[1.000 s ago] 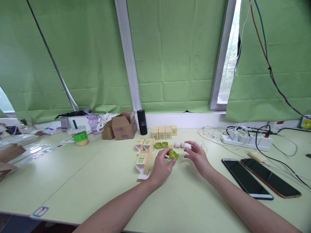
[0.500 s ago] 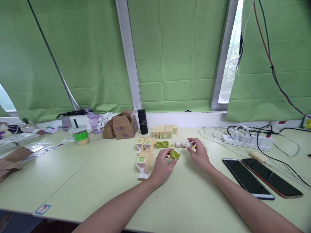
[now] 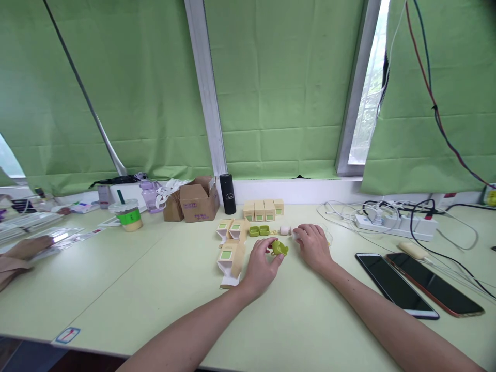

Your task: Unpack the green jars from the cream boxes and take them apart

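1. My left hand (image 3: 259, 266) holds a small green cup-shaped case (image 3: 279, 248) between thumb and fingers, over the middle of the bench (image 3: 294, 315).
2. My right hand (image 3: 314, 247), fingers curled downward, partly hides a small white piece (image 3: 294, 235); I cannot tell whether it grips it.
3. A pale pink piece (image 3: 284, 230) sits just left.

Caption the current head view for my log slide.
Left hand holds a small green piece beside opened cartons; right hand near a small pale piece.
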`<state>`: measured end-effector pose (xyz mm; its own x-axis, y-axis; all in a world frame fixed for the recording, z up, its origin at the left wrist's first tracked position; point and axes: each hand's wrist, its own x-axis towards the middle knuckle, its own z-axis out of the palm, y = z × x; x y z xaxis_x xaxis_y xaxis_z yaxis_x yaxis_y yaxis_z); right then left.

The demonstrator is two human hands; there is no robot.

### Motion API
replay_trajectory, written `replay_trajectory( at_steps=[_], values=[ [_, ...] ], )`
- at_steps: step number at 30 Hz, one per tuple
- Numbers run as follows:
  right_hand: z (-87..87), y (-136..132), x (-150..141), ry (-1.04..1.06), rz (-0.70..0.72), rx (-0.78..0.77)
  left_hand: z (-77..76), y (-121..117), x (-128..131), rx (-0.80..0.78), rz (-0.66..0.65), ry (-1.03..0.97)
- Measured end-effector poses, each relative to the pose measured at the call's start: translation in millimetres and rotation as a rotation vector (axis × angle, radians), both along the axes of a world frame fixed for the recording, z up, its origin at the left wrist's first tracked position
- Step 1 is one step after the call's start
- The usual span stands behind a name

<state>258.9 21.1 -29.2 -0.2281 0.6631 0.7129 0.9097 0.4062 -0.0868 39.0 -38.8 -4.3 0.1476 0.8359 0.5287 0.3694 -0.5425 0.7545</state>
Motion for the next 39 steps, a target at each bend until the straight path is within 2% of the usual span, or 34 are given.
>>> replay_trajectory(
  at_steps=[17, 26, 30, 34, 39],
  values=[
    [-5.4, 5, 2, 0.008, -0.021, -0.034, -0.4, -1, 1, -0.010, -0.011, -0.027],
    [10.1, -9, 4, 0.186, 0.006, 0.027, 5.5, -1, 1, -0.058, -0.066, -0.101],
    [23.1, -23, -5, 0.337, 0.091, 0.014, 8.7, -1, 3, -0.104, -0.104, -0.218],
    [34.2, -42, -23, 0.536, 0.240, -0.086, 9.8, 2, 5, -0.142, -0.164, -0.362],
    [32.8, -59, -40, 0.696, 0.427, -0.226, 11.4, 4, 7, -0.180, -0.207, -0.467]
  ],
)
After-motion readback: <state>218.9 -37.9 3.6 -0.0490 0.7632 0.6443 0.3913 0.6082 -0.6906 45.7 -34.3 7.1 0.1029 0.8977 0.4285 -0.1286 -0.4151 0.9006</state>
